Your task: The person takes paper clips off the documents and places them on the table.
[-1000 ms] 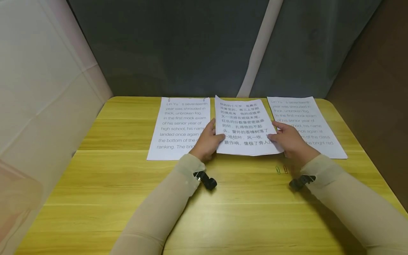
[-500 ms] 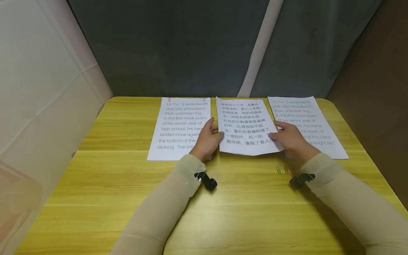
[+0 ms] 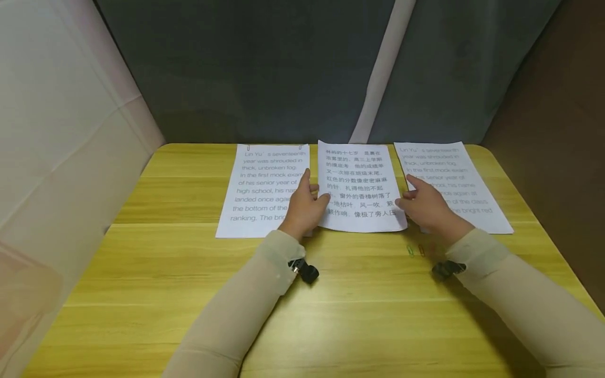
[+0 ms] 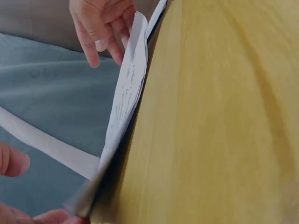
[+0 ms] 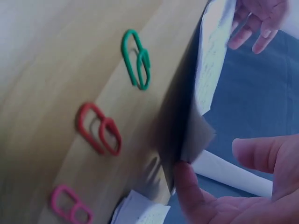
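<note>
A small stack of white paper [image 3: 356, 184] printed with Chinese characters is between my two hands at the table's far side. Its near edge is raised, with dark shadow beneath in both wrist views. My left hand [image 3: 302, 207] is at the stack's left edge, fingertips [image 4: 53, 217] touching the paper and thumb lifted off it. On the other side, my right hand [image 3: 427, 205] has a finger [image 5: 187, 179] against the underside near the corner. Its thumb [image 5: 254, 153] stands apart from the sheets.
English-printed sheets [image 3: 264, 184] with two paper clips along the top lie left; more English sheets [image 3: 465, 168] lie right. Green [image 5: 135, 60], red [image 5: 98, 128] and pink [image 5: 70, 205] paper clips lie on the wooden table [image 3: 302, 325]. A dark curtain [image 3: 236, 68] hangs behind.
Both hands have loosened their grip on the Chinese-printed stack. Its lower right corner has moved left, away from the right hand, and its bottom edge looks straighter.
</note>
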A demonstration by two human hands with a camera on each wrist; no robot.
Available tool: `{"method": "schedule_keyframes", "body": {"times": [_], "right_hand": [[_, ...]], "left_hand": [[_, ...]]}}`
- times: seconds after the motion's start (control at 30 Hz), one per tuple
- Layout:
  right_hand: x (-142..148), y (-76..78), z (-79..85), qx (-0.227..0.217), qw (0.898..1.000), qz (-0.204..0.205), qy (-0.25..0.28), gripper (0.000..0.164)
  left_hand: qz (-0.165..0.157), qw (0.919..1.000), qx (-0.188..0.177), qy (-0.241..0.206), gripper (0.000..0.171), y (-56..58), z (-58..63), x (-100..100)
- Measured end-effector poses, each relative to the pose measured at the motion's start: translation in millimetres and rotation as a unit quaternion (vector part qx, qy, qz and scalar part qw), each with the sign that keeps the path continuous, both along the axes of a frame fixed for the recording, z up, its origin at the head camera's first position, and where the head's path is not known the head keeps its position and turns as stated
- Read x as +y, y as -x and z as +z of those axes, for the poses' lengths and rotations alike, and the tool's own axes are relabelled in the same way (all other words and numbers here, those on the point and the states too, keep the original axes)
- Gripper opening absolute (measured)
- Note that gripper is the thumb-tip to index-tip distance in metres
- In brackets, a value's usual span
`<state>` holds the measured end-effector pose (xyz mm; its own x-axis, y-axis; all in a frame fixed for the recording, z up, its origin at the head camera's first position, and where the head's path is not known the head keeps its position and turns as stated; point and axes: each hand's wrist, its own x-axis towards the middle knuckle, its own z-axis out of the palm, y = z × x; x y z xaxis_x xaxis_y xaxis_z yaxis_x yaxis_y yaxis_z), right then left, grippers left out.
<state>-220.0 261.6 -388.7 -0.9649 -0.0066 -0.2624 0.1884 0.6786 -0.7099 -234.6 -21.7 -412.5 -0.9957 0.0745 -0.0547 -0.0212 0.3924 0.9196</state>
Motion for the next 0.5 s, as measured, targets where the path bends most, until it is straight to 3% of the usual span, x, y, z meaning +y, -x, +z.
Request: {"method": "schedule_keyframes", "body": {"times": [0.17,0.3,0.4,0.5], "right_hand": [[11.9,-3.5,4.1,0.024,0.999,0.022,-0.025,0.084],[27.7,-11.0,6.6,0.063,0.995,0.043,-0.065,0.081],[42.1,-15.9,6.4,0.096,0.986,0.055,-0.122,0.081],[60.1,-18.2,4.3,0.131,0.971,0.073,-0.188,0.084]], "left_hand": [[0.004,0.9997,0.015,0.02,0.088,-6.1,8.1,-2.3],[0.004,0.9983,0.054,0.02,0.083,-11.1,17.1,-14.3],[0.005,0.9956,0.082,0.046,0.076,-14.7,24.2,-33.7],[-0.008,0.9897,0.096,0.106,0.073,-18.1,32.0,-60.3]]}}
